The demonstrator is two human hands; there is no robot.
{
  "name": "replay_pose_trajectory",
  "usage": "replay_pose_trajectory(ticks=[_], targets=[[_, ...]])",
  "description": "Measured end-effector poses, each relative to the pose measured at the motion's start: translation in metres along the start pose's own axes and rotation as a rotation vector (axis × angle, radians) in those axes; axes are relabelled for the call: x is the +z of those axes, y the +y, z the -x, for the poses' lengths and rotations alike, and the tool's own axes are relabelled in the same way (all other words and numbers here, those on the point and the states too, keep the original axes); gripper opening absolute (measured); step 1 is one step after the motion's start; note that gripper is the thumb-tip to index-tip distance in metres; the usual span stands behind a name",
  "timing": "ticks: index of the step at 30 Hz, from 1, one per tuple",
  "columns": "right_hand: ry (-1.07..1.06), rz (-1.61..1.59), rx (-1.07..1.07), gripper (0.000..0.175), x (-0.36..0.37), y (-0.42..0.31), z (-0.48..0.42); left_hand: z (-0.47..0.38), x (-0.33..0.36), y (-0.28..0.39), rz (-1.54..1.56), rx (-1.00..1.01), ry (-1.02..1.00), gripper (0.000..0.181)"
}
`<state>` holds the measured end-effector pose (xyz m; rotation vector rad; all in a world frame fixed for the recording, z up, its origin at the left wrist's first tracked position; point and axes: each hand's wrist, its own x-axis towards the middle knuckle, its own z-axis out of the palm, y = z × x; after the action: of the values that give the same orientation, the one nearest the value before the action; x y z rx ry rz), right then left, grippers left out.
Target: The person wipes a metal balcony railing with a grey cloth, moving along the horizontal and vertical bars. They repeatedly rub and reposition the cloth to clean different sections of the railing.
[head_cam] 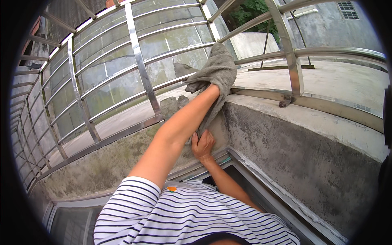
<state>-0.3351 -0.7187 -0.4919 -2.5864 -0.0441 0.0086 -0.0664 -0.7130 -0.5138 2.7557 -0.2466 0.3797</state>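
A thick grey cloth (222, 65) is bunched and twisted around the corner of a shiny metal railing (139, 58), its lower end hanging down along the wall's inner corner. My left arm reaches up into the folds; only the wrist of my left hand (214, 89) shows, and the cloth hides its fingers. Below it, my right hand (203, 145) has its fingers curled on the narrow hanging end of the cloth, close to the wall. What the cloth covers at the corner cannot be seen.
Stained concrete walls (294, 150) meet at the corner below the railing. A metal window frame (235, 153) runs beneath my forearms. On the right ledge, a rusty bracket (285, 101) sits by the railing's base. Grey rubble or crumpled material (171, 107) lies left of the cloth.
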Motion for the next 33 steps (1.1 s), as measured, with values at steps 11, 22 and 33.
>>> replay_pose_trajectory(ticks=[11, 22, 33], targets=[[0.164, 0.010, -0.154, 0.042, 0.001, -0.002, -0.004, 0.013, -0.013, -0.030, 0.161, 0.156, 0.156, 0.021], [0.122, -0.038, -0.075, 0.040, 0.000, -0.001, -0.002, -0.005, -0.047, -0.013, -0.167, 0.146, -0.223, 0.018], [0.135, -0.043, -0.088, 0.039, -0.001, -0.003, -0.002, -0.007, -0.047, -0.014, -0.003, 0.104, -0.224, 0.027]])
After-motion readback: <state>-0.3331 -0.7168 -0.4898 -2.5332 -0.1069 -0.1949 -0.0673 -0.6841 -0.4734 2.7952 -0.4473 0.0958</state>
